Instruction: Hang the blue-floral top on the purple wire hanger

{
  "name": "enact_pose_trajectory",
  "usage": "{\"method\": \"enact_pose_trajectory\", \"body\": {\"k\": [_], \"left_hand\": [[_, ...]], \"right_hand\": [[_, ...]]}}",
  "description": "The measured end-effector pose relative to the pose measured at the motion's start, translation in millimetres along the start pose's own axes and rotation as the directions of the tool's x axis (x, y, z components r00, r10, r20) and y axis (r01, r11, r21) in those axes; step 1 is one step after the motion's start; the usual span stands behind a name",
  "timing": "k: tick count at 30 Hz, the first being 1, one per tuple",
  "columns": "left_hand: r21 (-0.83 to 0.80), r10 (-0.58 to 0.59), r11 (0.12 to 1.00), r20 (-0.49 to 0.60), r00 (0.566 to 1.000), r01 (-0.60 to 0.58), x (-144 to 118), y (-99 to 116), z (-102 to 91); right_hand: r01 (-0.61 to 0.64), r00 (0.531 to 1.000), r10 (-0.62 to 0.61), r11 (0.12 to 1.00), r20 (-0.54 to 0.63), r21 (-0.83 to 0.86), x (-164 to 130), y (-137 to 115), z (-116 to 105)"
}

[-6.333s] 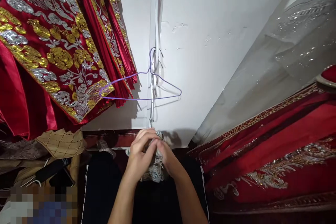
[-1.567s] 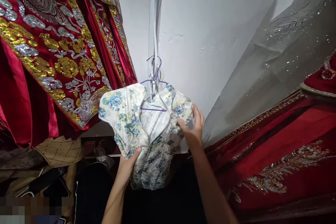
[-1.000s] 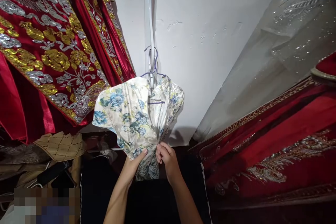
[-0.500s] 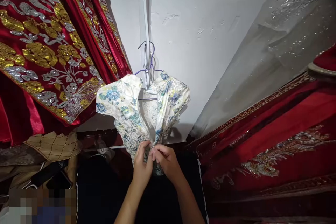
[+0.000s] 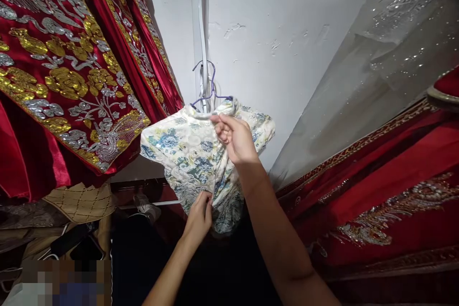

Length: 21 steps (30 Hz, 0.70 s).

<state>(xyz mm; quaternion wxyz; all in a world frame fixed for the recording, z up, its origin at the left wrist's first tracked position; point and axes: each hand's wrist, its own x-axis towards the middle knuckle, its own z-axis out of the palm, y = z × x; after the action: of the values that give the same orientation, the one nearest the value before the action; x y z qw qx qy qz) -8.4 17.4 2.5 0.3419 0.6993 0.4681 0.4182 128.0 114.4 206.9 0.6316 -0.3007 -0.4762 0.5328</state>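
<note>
A short-sleeved floral dress [image 5: 193,146], white with blue, green and yellow flowers, hangs on a purple wire hanger [image 5: 213,81]. Its front opening is drawn together along a seam from the middle up to the collar. At the collar, my right hand [image 5: 234,136] is pinched, with thumb and forefinger at the top of this seam; the zipper pull itself is hidden by the fingers. Lower down, my left hand [image 5: 200,213] grips the fabric beside the seam, holding the front taut. The dress's lower end falls into shadow beneath my hands.
Red garments with gold and silver sequins [image 5: 66,81] hang on the left. On the right are a sheer sparkling fabric [image 5: 358,71] and a red beaded garment [image 5: 387,167]. A white strap [image 5: 201,24] runs down the wall behind the hanger. Dark items and a tan quilted piece [image 5: 81,201] lie lower left.
My right hand has risen from the middle of the dress to its collar, and the gaping front has closed. My left hand stays low on the fabric. The view has shifted slightly.
</note>
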Motion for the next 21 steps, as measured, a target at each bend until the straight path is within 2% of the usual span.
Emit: {"method": "enact_pose_trajectory", "body": {"k": [2,4,6,7,9,10,13,15,17,19,21], "left_hand": [[0.015,0.014,1.000,0.062,0.998,-0.015,10.3,4.5,-12.9],[0.013,0.033,0.999,0.093,0.995,-0.034,25.4,20.3,-31.6],[0.004,0.089,0.996,0.036,0.995,-0.089,45.9,47.9,-54.0],[0.001,0.150,0.989,-0.069,0.986,-0.151,57.8,64.7,-65.4],[0.067,0.338,0.941,-0.243,0.909,-0.332,82.2,98.8,-85.8],[0.123,0.413,0.911,-0.271,0.869,-0.395,93.6,114.1,-93.9],[0.297,0.567,0.813,-0.203,0.799,-0.501,117.9,146.3,-106.5],[0.382,0.631,0.751,-0.179,0.755,-0.538,124.6,156.2,-107.7],[0.420,0.667,0.728,-0.255,0.700,-0.541,126.8,158.2,-110.0],[0.369,0.635,0.773,-0.432,0.641,-0.516,129.0,151.3,-120.6],[0.197,0.491,0.847,-0.647,0.583,-0.494,133.3,133.4,-141.8]], "right_hand": [[0.039,0.999,-0.039,0.999,-0.021,0.013,-0.1,-0.2,3.8],[0.048,0.999,-0.048,0.999,-0.016,0.007,-7.3,5.0,3.1],[0.049,0.999,-0.049,0.999,0.002,-0.019,-16.5,10.0,2.1],[0.051,0.999,-0.051,0.998,0.018,-0.045,-20.8,11.1,2.6],[0.077,0.996,-0.069,0.990,0.064,-0.122,-27.5,10.3,6.2],[0.103,0.992,-0.091,0.982,0.083,-0.161,-29.5,9.1,8.8],[0.196,0.980,-0.189,0.951,0.054,-0.237,-29.4,10.4,14.7],[0.223,0.972,-0.234,0.938,-0.010,-0.264,-25.8,20.2,13.4],[0.202,0.974,-0.223,0.935,-0.040,-0.292,-23.2,36.7,7.0],[0.146,0.984,-0.170,0.936,-0.047,-0.321,-25.6,55.1,-2.1],[0.086,0.991,-0.115,0.935,-0.064,-0.344,-35.2,70.0,-10.6]]}}
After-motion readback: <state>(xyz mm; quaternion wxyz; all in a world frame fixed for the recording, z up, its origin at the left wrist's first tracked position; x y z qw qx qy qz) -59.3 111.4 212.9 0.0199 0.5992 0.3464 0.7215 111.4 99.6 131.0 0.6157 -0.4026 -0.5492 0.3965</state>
